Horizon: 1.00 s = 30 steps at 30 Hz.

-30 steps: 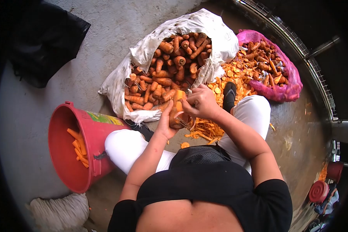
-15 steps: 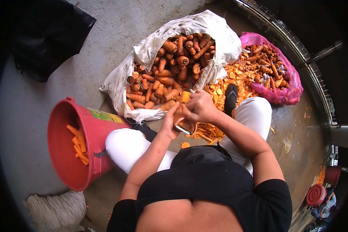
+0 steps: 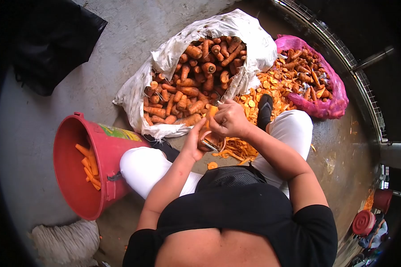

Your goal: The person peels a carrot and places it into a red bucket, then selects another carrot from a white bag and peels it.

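Left hand (image 3: 193, 141), right hand (image 3: 229, 119), carrot (image 3: 211, 111) between them

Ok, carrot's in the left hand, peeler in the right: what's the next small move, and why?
Probably turn the carrot in the left hand so the peeler in the right hand meets its darker lower part: the top looks bright orange, that part likely unpeeled.

Soft, even daylight without hard shadows or glare; sharp centre; strong fisheye bending and black vignetting toward the edges.
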Each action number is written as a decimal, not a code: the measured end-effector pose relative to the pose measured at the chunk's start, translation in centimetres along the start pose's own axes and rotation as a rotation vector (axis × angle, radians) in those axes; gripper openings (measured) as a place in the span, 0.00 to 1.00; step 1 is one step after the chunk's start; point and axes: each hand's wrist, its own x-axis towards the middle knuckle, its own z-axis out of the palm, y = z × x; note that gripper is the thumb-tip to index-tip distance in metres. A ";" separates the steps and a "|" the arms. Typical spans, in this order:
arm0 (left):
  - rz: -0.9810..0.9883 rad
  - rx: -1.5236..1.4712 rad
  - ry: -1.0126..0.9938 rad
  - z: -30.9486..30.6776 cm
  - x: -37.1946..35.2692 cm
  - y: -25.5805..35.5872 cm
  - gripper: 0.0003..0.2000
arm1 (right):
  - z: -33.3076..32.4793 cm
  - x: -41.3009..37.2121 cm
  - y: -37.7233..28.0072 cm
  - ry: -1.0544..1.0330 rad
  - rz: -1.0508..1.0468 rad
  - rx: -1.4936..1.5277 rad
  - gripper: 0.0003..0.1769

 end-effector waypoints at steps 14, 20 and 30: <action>-0.019 0.201 -0.174 0.2 -2.4 1.0 0.24 | -0.9 1.5 6.1 0.058 0.203 -0.204 0.22; -0.017 0.207 -0.218 0.7 -3.8 1.5 0.26 | -2.5 1.6 10.0 0.007 0.468 -0.383 0.22; 0.140 -0.053 -0.121 1.1 -2.0 2.7 0.26 | -6.2 1.8 1.2 0.033 0.280 -0.207 0.18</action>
